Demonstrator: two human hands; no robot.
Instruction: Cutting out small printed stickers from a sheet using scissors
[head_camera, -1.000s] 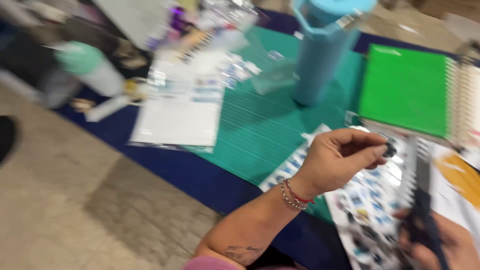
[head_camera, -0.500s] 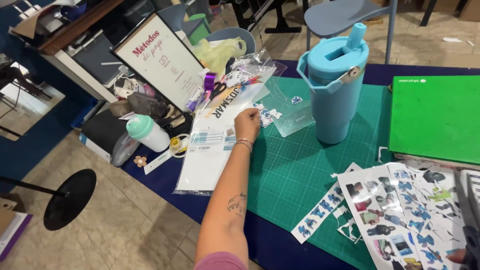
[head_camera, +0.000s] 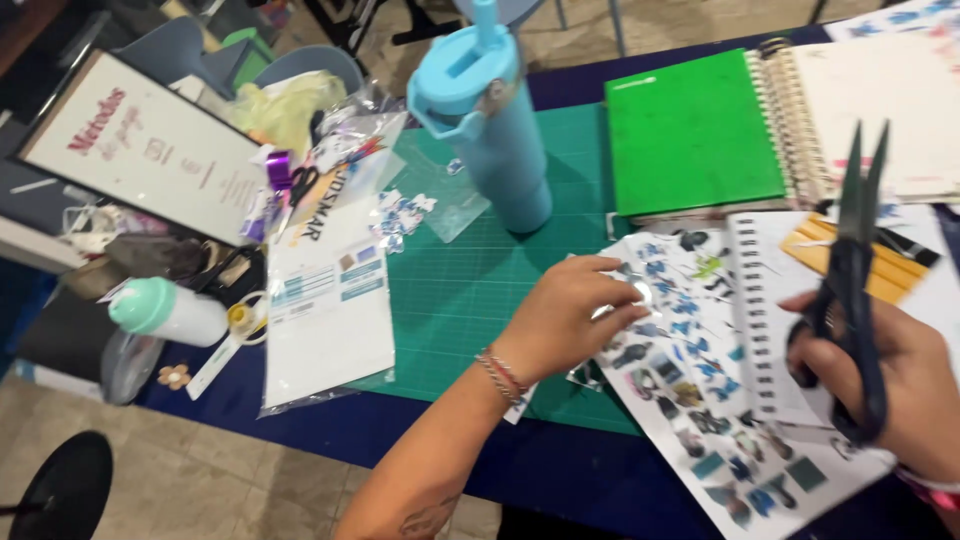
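My left hand (head_camera: 565, 320) rests its fingertips on a glossy sheet of small printed figure stickers (head_camera: 700, 390) lying over the edge of the green cutting mat (head_camera: 470, 290). My right hand (head_camera: 890, 370) grips black scissors (head_camera: 850, 270), their blades closed and pointing up, above the sheet's right side. A pile of small cut-out stickers (head_camera: 405, 212) lies on the mat's far left, beside a clear plastic sleeve.
A tall light-blue tumbler with a straw (head_camera: 490, 120) stands on the mat. A green spiral notebook (head_camera: 690, 130) lies at the right, a smaller spiral pad (head_camera: 765, 300) below it. Left are plastic-bagged papers (head_camera: 325, 300), a mint-capped bottle (head_camera: 170, 312) and a framed sign (head_camera: 140, 145).
My left hand came back from the cut-out pile at the far left of the mat to the sticker sheet. My right hand, holding the scissors, has come fully into view.
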